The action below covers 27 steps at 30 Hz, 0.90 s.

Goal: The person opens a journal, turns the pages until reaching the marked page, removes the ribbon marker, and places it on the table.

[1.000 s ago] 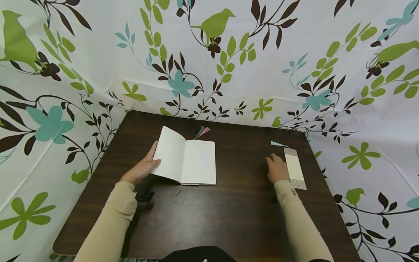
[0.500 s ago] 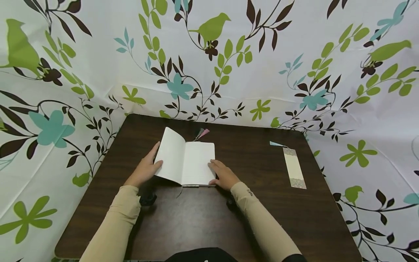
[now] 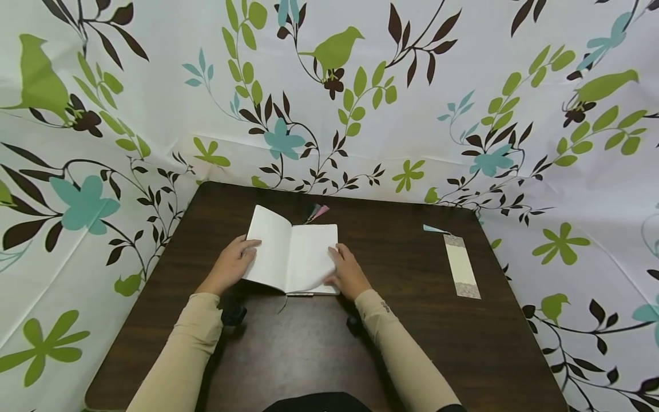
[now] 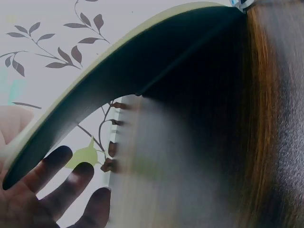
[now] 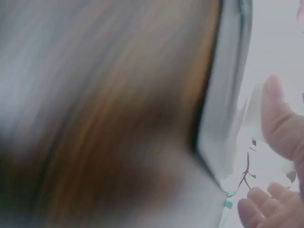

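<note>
An open notebook [image 3: 311, 252] with white pages lies left of the table's middle, its left half raised at a slant. My left hand [image 3: 231, 264] grips that left edge, thumb over the page and fingers under the cover. From below, the left wrist view shows the dark cover [image 4: 123, 61] arching over the fingers [image 4: 71, 190]. At the notebook's right edge, my right hand [image 3: 351, 274] pinches a page whose lower corner curls up off the pages beneath. The right wrist view shows the thumb [image 5: 280, 123] near the page, with several fingers below it.
A cream bookmark [image 3: 460, 266] with a pale blue tassel [image 3: 434, 229] lies on the table's right side. Dark and pink tassels [image 3: 317, 213] stick out beyond the notebook's top edge. Patterned cloth [image 3: 329, 103] hangs behind the dark wooden table [image 3: 401, 320].
My right hand has come left from beside the bookmark to the notebook's right edge and lifted a page corner. My left hand has shifted slightly on the cover, which leans lower.
</note>
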Available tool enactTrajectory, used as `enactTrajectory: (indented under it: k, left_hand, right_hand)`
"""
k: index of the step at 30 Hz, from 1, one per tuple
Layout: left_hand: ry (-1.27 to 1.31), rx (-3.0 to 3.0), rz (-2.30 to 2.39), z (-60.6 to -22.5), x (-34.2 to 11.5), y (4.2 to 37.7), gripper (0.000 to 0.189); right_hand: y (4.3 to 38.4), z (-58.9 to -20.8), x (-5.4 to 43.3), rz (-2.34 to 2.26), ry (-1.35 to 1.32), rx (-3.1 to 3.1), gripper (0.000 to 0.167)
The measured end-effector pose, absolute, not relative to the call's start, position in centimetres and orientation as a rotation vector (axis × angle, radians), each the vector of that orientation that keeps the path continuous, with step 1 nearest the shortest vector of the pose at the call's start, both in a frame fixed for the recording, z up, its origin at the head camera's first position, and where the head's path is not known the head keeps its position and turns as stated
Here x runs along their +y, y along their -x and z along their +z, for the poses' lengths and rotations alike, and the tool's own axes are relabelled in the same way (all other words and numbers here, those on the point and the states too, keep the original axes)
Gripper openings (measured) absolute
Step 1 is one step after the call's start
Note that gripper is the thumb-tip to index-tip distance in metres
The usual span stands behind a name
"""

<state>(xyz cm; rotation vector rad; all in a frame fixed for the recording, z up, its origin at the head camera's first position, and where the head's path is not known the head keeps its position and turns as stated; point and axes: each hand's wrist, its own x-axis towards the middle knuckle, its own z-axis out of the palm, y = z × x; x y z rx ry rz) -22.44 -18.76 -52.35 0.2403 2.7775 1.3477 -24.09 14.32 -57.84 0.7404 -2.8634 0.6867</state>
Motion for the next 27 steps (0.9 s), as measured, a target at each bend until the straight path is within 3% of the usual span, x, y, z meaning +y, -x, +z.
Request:
enactTrajectory:
  k: [4, 9, 15, 19, 23, 27]
  left_hand:
    - [-0.240, 2.765, 1.362, -52.5, -18.7, 22.5, 0.039]
    - [-0.232, 2.758, 1.398, -52.5, -18.6, 22.6, 0.043]
    - [-0.195, 2.697, 1.473, -52.0, -18.4, 22.7, 0.059]
    - [-0.199, 2.688, 1.436, -52.0, -18.3, 22.8, 0.060]
    - [-0.239, 2.737, 1.303, -52.1, -18.4, 22.9, 0.057]
    - [-0.226, 2.719, 1.272, -52.3, -18.7, 22.9, 0.061]
  right_hand:
    - [23.7, -57.1, 13.3, 1.296, -0.689, -2.816, 0.113]
    - [23.2, -56.0, 11.0, 1.961, -0.872, -2.691, 0.100]
    - [22.7, -55.9, 7.4, 1.555, -1.142, -2.899, 0.091]
    - [22.4, -56.5, 5.8, 1.240, -1.208, -2.999, 0.071]
    - [22.8, -57.2, 6.4, 1.161, -1.191, -2.954, 0.060]
    - [23.9, -58.0, 9.4, 0.984, -1.017, -2.958, 0.063]
